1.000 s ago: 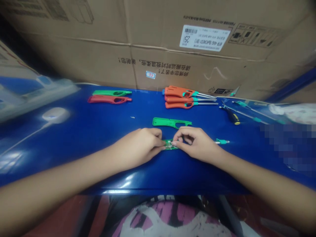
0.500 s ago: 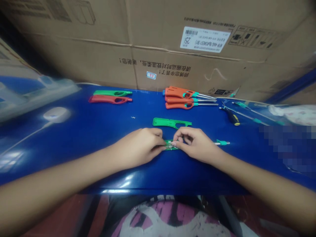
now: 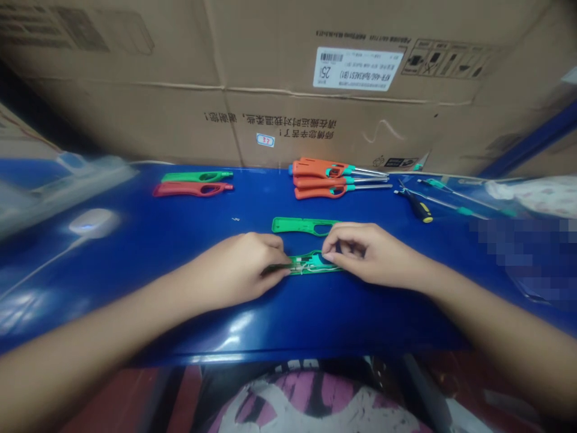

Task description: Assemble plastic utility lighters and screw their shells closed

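A green lighter half-shell (image 3: 311,269) lies open side up on the table, with a teal part, a white wire and small fittings inside. My left hand (image 3: 252,264) is closed around its left end. Over its right end, my right hand (image 3: 360,252) has thumb and forefinger pinched together at the trigger opening; whatever is between the fingertips is hidden. That hand also covers the shell's front end. Just behind the hands lies a matching green shell half (image 3: 293,225), its right tip partly covered by my right hand.
Orange lighters (image 3: 320,192) with metal tubes lie stacked at the back. A green shell (image 3: 193,177) and a red shell (image 3: 189,189) are at back left. A screwdriver (image 3: 419,207) and loose lighter tubes (image 3: 451,204) lie right. A cardboard box (image 3: 180,120) stands behind.
My right hand has moved right along the half-shell, uncovering more of the teal part and wire. My left hand still holds the left end. The whole view has shifted slightly.
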{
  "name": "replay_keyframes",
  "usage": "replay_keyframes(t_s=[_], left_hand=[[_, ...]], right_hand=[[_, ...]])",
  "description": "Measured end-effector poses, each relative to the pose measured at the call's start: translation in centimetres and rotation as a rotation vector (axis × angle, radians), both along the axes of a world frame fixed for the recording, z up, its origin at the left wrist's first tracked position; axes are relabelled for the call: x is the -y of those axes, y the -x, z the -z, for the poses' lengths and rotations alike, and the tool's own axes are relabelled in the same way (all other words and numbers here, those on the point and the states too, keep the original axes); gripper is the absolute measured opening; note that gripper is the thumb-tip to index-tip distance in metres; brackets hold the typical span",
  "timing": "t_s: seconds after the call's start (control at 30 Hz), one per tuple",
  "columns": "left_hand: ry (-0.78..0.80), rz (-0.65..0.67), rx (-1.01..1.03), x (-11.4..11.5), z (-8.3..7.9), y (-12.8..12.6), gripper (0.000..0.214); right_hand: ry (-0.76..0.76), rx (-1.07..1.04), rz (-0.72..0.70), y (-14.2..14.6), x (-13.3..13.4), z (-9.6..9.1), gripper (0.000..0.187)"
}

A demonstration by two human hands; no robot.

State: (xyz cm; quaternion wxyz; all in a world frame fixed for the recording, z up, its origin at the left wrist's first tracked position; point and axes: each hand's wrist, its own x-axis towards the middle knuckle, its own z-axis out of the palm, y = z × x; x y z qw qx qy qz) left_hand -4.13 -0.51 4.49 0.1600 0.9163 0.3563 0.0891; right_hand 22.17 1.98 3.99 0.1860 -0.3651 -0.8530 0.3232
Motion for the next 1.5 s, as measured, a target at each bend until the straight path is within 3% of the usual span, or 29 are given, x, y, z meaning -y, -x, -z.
replay_keyframes(t_s=[0.2,0.33,0.57,1.07,1.5], left_hand=[[-0.159,0.005,0.045,0.3,0.3,-0.5,0.022],[-0.154,0.090,0.115,0.5,1.4,-1.3,0.023],[-0.114,0.106,0.158,0.3,2.6,-1.4,0.025],[-0.157,0.127,0.080,0.2,2.5,-1.3,0.034],[-0.161,0.112,0.060,0.4,2.3,-1.5,0.034]], right_hand=[[-0.079,0.076,-0.119,-0.3,0.0,0.3,0.006],[-0.092,0.100,-0.111,-0.3,0.2,0.4,0.001],[-0.062,0.124,-0.106,-0.3,0.5,-0.1,0.002],[-0.025,0.097,-0.069,-0.4,0.2,0.0,0.013],[0.046,0.123,-0.020,-0.5,-0.1,0.0,0.012]])
